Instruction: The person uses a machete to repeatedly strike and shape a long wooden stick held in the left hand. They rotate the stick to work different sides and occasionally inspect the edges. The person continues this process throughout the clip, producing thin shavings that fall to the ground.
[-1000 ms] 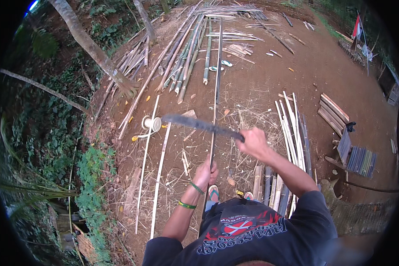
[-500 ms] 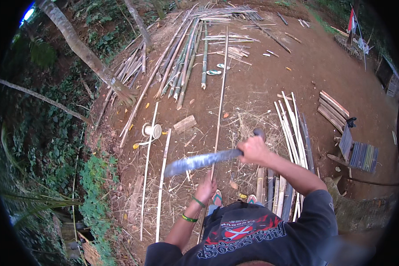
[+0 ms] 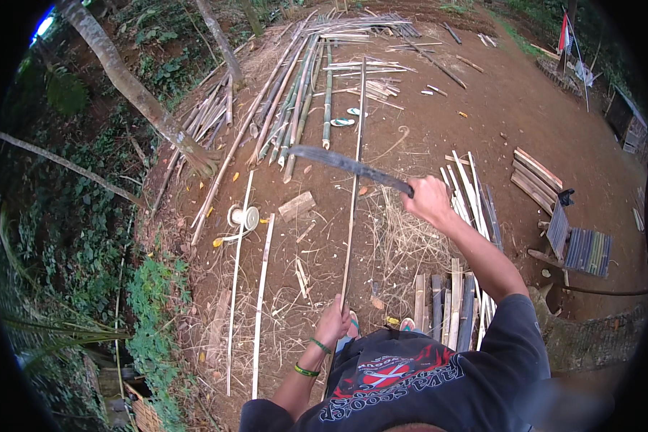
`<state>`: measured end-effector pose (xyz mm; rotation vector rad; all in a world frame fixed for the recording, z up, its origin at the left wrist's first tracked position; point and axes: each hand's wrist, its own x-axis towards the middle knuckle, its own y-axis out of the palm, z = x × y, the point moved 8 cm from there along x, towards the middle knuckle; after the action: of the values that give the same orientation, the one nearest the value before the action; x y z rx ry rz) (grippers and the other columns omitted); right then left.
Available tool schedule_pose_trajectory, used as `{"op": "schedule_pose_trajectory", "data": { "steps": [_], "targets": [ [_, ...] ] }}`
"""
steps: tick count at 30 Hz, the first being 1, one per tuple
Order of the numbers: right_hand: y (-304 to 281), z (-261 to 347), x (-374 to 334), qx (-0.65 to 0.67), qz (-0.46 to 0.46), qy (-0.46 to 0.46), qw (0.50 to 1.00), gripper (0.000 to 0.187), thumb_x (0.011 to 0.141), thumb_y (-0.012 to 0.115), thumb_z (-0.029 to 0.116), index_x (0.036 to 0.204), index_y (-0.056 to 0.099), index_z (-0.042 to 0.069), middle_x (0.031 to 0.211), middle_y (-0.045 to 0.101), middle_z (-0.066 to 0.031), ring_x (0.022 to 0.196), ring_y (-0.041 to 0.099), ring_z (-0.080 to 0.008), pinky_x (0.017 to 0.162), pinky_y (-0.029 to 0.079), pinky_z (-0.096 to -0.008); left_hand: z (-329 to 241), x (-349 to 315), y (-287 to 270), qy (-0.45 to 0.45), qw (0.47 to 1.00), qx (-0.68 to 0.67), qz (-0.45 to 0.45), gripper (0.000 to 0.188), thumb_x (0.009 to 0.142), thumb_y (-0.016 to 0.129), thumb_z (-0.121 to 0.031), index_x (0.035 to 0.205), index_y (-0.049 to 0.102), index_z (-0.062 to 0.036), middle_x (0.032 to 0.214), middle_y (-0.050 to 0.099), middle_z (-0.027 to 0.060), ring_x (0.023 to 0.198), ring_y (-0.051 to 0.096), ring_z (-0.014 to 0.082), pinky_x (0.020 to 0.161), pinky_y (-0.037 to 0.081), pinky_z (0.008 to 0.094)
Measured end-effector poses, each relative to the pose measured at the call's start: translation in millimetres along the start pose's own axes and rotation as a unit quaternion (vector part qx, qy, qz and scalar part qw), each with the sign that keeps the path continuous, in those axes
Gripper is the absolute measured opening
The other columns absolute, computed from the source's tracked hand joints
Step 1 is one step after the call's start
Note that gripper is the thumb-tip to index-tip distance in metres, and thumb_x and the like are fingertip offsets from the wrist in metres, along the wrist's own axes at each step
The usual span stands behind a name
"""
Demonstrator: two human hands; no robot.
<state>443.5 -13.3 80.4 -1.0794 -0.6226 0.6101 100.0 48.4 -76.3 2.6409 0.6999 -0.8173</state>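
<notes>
My left hand (image 3: pixel 330 321) is closed around the near part of a long, thin bamboo strip (image 3: pixel 351 248), which stretches away from me over the ground. My right hand (image 3: pixel 429 202) grips the handle of a machete (image 3: pixel 327 158). Its long dark blade points to the left and crosses the strip well beyond my left hand. Whether blade and strip touch, I cannot tell. A thin curled shaving (image 3: pixel 396 142) shows just past the blade, right of the strip.
Two pale strips (image 3: pixel 263 295) lie at left beside a spool (image 3: pixel 243 217) and a short wood block (image 3: pixel 297 206). Split bamboo (image 3: pixel 456 306) and shavings lie to the right. Bamboo poles (image 3: pixel 295 108) and sandals (image 3: pixel 343 122) are farther off. A bamboo seat (image 3: pixel 587 252) stands at far right.
My right hand has swung the machete forward along the strip, away from my left hand. A curled shaving now shows beyond the blade. My left hand keeps its hold, slightly lower in view.
</notes>
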Motion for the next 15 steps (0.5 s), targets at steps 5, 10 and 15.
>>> {"op": "schedule_pose_trajectory", "data": {
  "steps": [5,10,15],
  "targets": [
    [56.4,59.9,-68.7,-0.066,0.133,-0.211,0.966,0.017,0.077,0.059,0.018,0.079,0.07,0.005,0.051,0.056,-0.0074,0.044,0.055,-0.0148,0.039,0.048,-0.0373,15.1,-2.4,-6.5,-0.002,1.0,-0.012,0.008,0.059,0.103,0.022,-0.056,0.065,0.036,-0.014,0.047,0.029,-0.003,0.037,0.022,0.0088,0.036,0.016,0.0261],
    [2.4,-33.4,12.4,0.07,0.048,0.076,0.994,0.02,0.08,0.054,0.013,0.083,0.068,-0.001,0.053,0.054,-0.0052,0.039,0.043,-0.009,0.032,0.039,-0.0274,34.6,-24.6,-18.7,-0.009,0.999,0.039,-0.024,0.062,0.103,0.021,-0.056,0.062,0.035,-0.0129,0.046,0.03,-0.0015,0.037,0.023,0.0098,0.036,0.017,0.0268],
    [41.9,44.8,-47.8,-0.025,0.152,-0.097,0.983,0.018,0.078,0.056,0.016,0.083,0.071,0.006,0.052,0.055,-0.0062,0.04,0.047,-0.0132,0.035,0.043,-0.0337,44.5,-21.5,-25.8,-0.013,0.999,0.015,-0.028,0.063,0.103,0.023,-0.056,0.061,0.035,-0.0117,0.045,0.03,-0.001,0.037,0.025,0.0104,0.036,0.018,0.0272]
  ]
}}
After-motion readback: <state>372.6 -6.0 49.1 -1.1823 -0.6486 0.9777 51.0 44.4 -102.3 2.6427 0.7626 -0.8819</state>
